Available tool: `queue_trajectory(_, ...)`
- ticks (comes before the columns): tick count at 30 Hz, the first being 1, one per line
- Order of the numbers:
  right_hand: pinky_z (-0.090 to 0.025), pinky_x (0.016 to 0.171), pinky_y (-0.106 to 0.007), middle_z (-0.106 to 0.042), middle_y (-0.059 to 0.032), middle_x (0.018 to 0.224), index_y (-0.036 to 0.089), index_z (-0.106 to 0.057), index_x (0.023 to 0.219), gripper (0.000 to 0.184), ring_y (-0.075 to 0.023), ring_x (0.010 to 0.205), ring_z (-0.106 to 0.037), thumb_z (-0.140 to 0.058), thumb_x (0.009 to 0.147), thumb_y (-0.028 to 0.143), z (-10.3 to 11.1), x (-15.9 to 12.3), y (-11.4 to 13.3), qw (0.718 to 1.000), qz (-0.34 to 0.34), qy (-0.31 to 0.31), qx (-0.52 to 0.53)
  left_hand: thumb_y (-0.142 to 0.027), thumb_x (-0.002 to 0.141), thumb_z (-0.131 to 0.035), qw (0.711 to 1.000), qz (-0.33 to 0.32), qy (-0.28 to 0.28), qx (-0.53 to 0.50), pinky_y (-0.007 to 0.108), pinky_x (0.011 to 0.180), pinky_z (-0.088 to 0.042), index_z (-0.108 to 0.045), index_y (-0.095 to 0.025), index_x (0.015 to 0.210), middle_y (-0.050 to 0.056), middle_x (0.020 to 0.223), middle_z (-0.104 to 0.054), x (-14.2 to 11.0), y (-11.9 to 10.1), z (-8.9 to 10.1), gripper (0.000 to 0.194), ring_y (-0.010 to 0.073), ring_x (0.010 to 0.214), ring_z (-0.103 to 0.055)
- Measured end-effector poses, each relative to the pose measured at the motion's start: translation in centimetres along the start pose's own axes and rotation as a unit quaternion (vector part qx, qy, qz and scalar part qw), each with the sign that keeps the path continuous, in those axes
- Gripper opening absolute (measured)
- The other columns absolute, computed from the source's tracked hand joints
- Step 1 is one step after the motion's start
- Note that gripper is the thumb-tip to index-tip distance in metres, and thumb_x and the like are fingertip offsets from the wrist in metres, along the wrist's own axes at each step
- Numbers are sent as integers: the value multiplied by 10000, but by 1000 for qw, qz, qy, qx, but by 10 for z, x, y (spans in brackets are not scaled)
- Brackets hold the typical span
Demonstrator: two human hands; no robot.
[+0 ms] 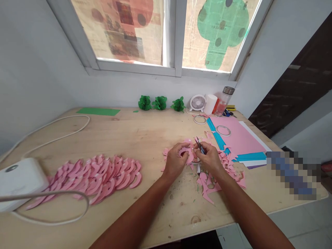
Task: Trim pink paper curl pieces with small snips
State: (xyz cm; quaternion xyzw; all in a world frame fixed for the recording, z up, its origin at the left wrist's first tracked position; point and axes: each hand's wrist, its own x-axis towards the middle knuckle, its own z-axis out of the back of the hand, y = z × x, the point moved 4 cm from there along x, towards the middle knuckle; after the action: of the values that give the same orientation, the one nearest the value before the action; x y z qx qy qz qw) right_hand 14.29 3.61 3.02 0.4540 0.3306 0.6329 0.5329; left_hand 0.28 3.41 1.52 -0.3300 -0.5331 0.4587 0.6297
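Observation:
My left hand [176,159] is closed on a curved piece of pink paper [190,157], its fingers and thumb pinching the edge. Close beside it, my right hand [209,157] grips a pair of scissors [200,147] with the blades pointing up and away from me. The fingertips of both hands nearly meet at the paper. Pink paper scraps [207,186] lie under and around my right hand. To the left, a broad heap of cut pink paper curves [103,176] spreads over the table, apart from my hands.
A white device [22,178] with a looping cable sits at the left. Along the wall stand several green paper puffs [159,103], a small fan [198,103] and a glass bottle [223,103]. Stacked coloured sheets [243,135] with a tape roll [223,130] lie at the right.

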Motion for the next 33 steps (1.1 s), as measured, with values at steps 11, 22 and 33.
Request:
queue_trajectory(11, -293, 439, -211, -440, 49, 497, 153, -596, 685, 150, -87, 464, -376, -560, 680, 299, 0, -1, 0, 999, -34, -32, 8, -137, 705, -547, 996, 33, 8, -88, 224, 674, -465, -506, -200, 1105, 42, 977, -627, -4, -1, -4, 406, 117, 770, -597)
queue_trajectory(22, -332, 465, -217, -503, 17, 562, 156, -587, 691, 163, -110, 527, -428, -577, 679, 319, 3, -2, 2, 998, -37, -44, 41, -290, 619, -655, 954, 200, 32, -222, 228, 563, -436, -632, -126, 639, -2, 581, -591, -1, 8, -11, 167, 128, 572, -553)
queue_trajectory(33, -278, 456, -209, -449, 45, 551, 161, -609, 712, 122, -87, 482, -380, -553, 696, 269, -1, -4, 3, 999, 14, -22, -26, -268, 597, -626, 937, 250, 32, -243, 218, 434, -410, -602, -129, 543, -10, 493, -553, -3, 13, -11, 151, 102, 426, -487)
